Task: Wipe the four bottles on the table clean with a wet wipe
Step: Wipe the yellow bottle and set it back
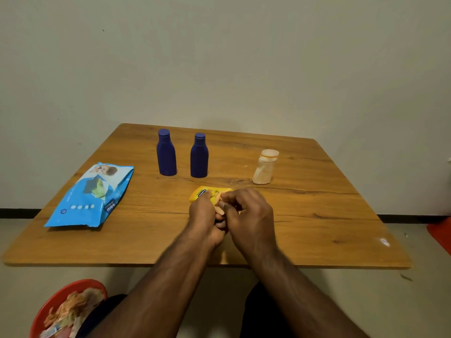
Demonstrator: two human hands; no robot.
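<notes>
Where both hands curl together, a yellow bottle mostly hidden in their grip, any wipe indiscernible

Plain off-white wall with dark skirting strip backs a wood-grain table with rounded corners, standing on pale floor; lighting dim and even.
</notes>
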